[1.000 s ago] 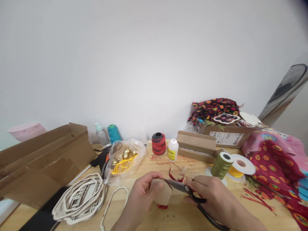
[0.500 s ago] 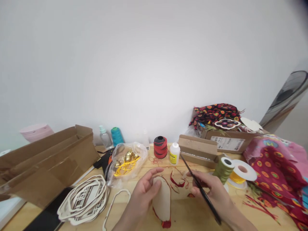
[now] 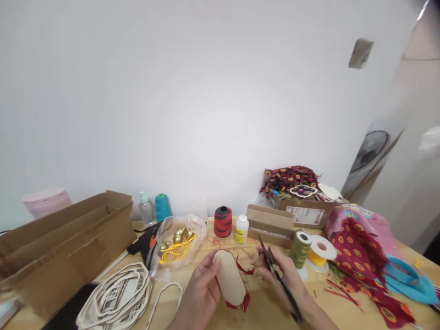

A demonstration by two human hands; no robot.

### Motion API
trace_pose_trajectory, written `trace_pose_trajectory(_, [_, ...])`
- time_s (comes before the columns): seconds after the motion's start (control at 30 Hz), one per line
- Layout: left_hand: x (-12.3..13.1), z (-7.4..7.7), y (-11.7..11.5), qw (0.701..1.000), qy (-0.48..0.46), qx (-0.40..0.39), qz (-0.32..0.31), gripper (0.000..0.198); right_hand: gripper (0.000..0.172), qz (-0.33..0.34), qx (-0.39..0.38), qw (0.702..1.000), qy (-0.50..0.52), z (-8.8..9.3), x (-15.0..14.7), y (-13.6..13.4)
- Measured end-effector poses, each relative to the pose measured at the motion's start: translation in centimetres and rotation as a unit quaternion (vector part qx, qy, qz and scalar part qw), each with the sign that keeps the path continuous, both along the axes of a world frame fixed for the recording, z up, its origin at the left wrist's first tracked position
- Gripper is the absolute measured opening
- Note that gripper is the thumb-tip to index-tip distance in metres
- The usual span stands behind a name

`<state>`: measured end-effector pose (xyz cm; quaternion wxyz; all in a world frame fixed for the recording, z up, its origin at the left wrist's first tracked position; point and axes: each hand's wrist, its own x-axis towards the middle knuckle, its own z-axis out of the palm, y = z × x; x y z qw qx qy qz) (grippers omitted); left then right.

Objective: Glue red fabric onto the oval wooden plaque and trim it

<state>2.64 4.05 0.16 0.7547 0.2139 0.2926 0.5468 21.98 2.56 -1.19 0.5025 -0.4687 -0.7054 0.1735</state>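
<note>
My left hand pinches the beige, oblong, stiff-looking panel edged in red cloth; my half-curled right hand holds black-handled scissors. I'd angle cuts away from the left.

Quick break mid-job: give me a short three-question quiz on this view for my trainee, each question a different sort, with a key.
1. Which hand holds the scissors?
2. True or false: the left hand holds an oval piece with red cloth showing at its lower edge.
3. Fill in the colour: the spool beside the mint-capped bottle is ____.

Key:
1. The right hand.
2. True.
3. Teal.
</note>
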Motion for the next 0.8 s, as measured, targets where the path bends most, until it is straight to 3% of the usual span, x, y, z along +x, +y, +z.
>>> trace_pose_trajectory(0.17, [0.0, -0.2, 0.1, 0.999, 0.011, 0.047, -0.010, 0.026, 0.031, -0.024, 0.010, 1.000, 0.017, 0.2, -0.4, 0.0])
trace_pose_trajectory(0.43, [0.0, 0.0, 0.2, 0.980, 0.122, 0.160, 0.008, 0.026, 0.026, 0.024, 0.045, 0.998, -0.021, 2.0, -3.8, -0.4])
trace_pose_trajectory(0.57, [0.2, 0.3, 0.0, 0.972, 0.139, 0.191, 0.015, 0.026, 0.023, -0.003, 0.112, 0.992, -0.065, 2.8, -5.5, -0.5])
trace_pose_trajectory(0.73, [-0.1, 1.1, 0.8, 0.976, 0.145, 0.156, 0.051, 0.037, 0.030, -0.109, 0.244, 0.962, -0.059, 1.7, -5.3, 0.2])
trace_pose_trajectory(0.8, [-0.1, 1.5, 0.8, 0.981, 0.146, 0.127, -0.002, 0.037, 0.033, -0.132, 0.303, 0.941, -0.074, 1.2, -4.9, 0.3])
